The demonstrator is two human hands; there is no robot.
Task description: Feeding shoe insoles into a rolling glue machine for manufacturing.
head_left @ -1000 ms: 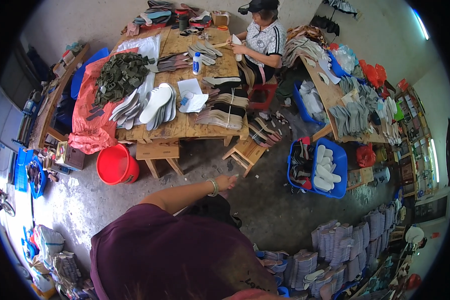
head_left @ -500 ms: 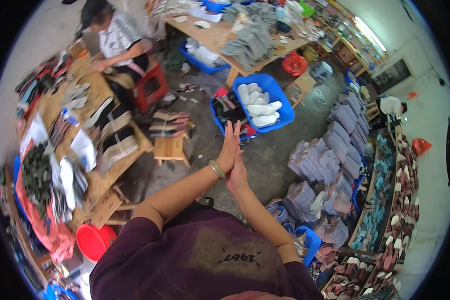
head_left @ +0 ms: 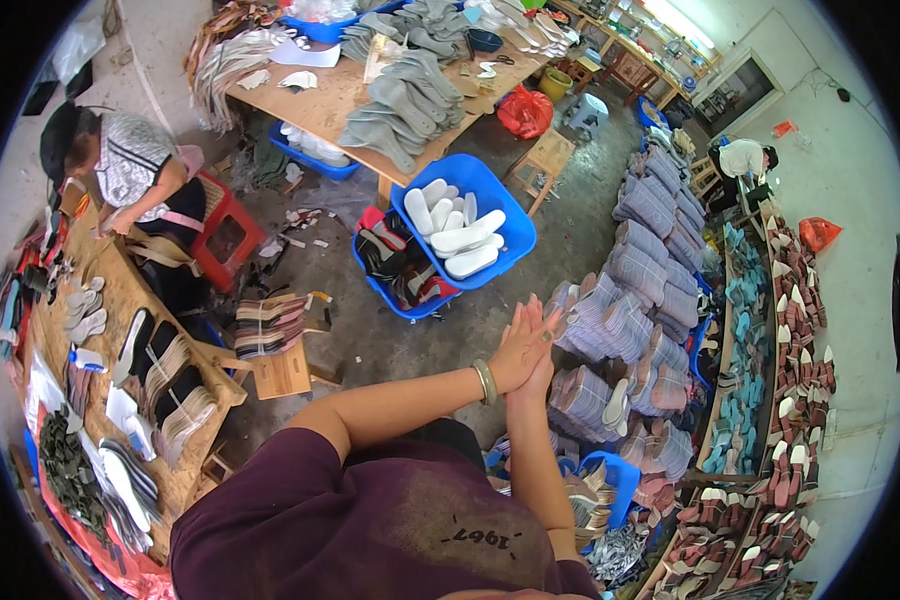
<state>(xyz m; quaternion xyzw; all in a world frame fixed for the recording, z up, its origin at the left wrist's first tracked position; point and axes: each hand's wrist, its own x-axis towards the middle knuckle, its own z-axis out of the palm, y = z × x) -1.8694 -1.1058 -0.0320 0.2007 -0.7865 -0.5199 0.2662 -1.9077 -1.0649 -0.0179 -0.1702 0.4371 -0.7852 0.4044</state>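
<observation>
My left hand (head_left: pixel 511 362), with a pale bangle (head_left: pixel 485 382) at its wrist, lies palm to palm against my right hand (head_left: pixel 539 380). The fingers of both are stretched out, and no object shows between them. Just right of my fingertips stand stacks of striped grey-purple sole-shaped pieces (head_left: pixel 597 318). Beyond my hands to the left, a blue bin (head_left: pixel 515 240) of white insoles (head_left: pixel 460 236) sits tilted over another blue bin (head_left: pixel 390 297), which holds black and red pieces.
A person (head_left: pixel 130 165) sits by a red stool (head_left: pixel 225 225) at the left workbench (head_left: pixel 210 392). A small wooden stool (head_left: pixel 282 372) bears bundled pieces. Grey soles lie on the far table (head_left: pixel 315 92). Racks of teal pieces (head_left: pixel 745 380) line the right, where another person (head_left: pixel 745 160) bends over.
My view has turned right, so the bins and benches appear further left. My joined hands have shifted right in the picture, now beside the striped stacks, and stay pressed together.
</observation>
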